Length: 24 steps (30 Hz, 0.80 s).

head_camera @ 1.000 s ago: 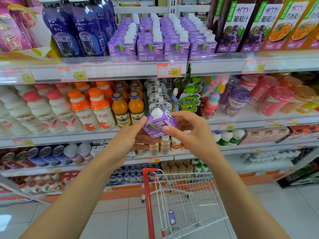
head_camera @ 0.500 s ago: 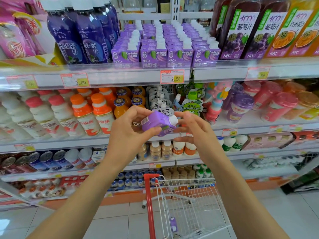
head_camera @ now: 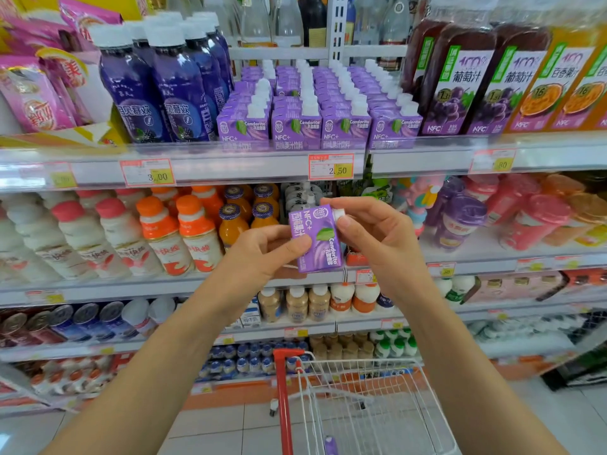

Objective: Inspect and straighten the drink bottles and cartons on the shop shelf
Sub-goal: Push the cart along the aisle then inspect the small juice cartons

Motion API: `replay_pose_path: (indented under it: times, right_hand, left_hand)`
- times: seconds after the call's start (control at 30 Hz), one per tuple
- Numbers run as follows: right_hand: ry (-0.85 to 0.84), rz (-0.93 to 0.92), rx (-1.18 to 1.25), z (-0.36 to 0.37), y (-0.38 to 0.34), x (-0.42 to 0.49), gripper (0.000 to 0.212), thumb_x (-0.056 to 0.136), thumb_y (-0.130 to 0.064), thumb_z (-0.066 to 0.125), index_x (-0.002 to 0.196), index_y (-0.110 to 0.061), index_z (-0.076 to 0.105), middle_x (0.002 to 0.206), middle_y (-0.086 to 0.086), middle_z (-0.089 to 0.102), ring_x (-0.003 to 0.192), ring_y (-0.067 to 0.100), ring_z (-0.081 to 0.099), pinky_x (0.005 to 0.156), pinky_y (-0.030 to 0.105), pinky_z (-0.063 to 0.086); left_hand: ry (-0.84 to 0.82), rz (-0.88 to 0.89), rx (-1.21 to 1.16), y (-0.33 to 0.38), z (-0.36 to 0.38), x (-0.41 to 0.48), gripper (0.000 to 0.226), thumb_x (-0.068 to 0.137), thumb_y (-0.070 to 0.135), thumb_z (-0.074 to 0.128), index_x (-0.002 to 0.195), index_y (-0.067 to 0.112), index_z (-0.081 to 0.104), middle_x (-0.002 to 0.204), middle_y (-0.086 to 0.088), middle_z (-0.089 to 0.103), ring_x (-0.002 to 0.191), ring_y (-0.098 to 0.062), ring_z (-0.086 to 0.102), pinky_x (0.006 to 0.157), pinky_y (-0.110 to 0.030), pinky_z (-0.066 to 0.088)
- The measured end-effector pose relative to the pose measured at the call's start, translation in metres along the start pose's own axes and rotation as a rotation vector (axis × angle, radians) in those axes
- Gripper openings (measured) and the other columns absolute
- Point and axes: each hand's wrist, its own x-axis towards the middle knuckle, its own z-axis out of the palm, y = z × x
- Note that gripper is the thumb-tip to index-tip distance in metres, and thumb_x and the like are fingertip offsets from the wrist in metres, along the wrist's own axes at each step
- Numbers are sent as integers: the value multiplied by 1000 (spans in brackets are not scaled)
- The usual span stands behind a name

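Head view: a small purple juice carton with a white screw cap point(head_camera: 317, 244) sits at the centre of the frame, held off the shelf in both hands. The left hand point(head_camera: 262, 254) grasps it from 8 o'clock, with the thumb laid across the printed front and the fingers behind. The right hand point(head_camera: 381, 244) pinches its cap end from 2 o'clock.

A second ago the carton stood roughly upright with the cap on top. Half a second ago it lay sideways, cap to 3 o'clock and a plain side showing. Now the printed front faces the camera, tilted, with the cap near 1 o'clock. The hands have also risen a little.

So the carton has been rolled round, face by face. I judge this to be the inspecting part of the task, close to done for this carton. No dent or leak shows on the front.

Its place is likely up at 12 o'clock, among the rows of matching purple cartons point(head_camera: 295, 126) on the clear-fronted upper shelf point(head_camera: 230, 165). It would need to go back upright, label outward. Which slot is vacant I cannot tell.
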Motion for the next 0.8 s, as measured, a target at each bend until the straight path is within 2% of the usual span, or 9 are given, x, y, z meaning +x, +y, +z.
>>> replay_pose_path:
  times: [0.07,0.13,0.23,0.33,0.4,0.53,0.63,0.73,0.8]
  right_hand:
    - [-14,-14,-3,1,-3,5,25,98,-7,55,121,-5,63,116,8,71,109,22,67,85,33,58]
    - [20,8,2,1,-5,10,25,98,-7,55,122,-3,62,111,4,72,103,17,68,86,31,58]
    - [67,119,-24,-1,-13,19,28,99,-21,55,110,2,65,81,0,71,71,12,66,66,27,59]
    - [-6,280,-6,-3,-20,29,38,94,-36,57,99,1,63,72,11,68,58,17,63,56,25,56]
    - [-53,337,37,-5,-24,36,34,88,-39,60,91,-6,63,71,9,68,61,19,65,58,25,58]
    - [-110,358,129,-9,-32,52,51,82,-40,62,108,4,63,79,9,65,63,19,67,61,26,60]
    - [-116,326,140,-9,-39,64,58,79,-34,63,113,13,59,87,18,64,62,16,66,60,24,59]
    - [-108,250,105,-12,-48,80,34,77,-28,66,98,-1,66,90,19,64,63,16,66,61,22,58]
    - [-86,155,51,-17,-59,95,18,82,-23,66,93,-9,66,84,10,70,65,15,67,65,25,59]
  left_hand:
    - [38,55,-37,3,1,3,41,80,29,68,117,12,66,106,-1,76,99,-17,72,81,-24,58]
    - [147,174,64,8,-1,5,41,74,31,74,111,16,68,101,1,76,94,-12,71,77,-19,56]
    - [280,342,345,9,-5,8,38,74,32,81,109,23,68,98,9,74,90,-9,69,79,-23,56]
    - [353,535,568,10,-6,12,36,77,26,83,109,24,68,101,13,71,94,-6,66,82,-29,56]
    - [393,734,776,12,-9,16,37,78,24,81,113,17,69,105,5,69,98,-13,64,86,-30,53]
    - [473,994,1066,22,-14,22,35,80,7,77,114,5,70,108,-11,68,98,-30,60,86,-28,43]
    - [476,1026,1118,34,-19,30,37,78,0,77,114,4,70,112,-14,65,101,-34,59,89,-30,40]
    - [404,963,1063,43,-30,41,55,76,11,84,127,8,62,129,-14,58,116,-31,53,102,-23,35]
    - [390,881,1003,49,-39,46,69,80,27,81,141,14,50,142,-11,48,131,-26,44,111,-17,26]
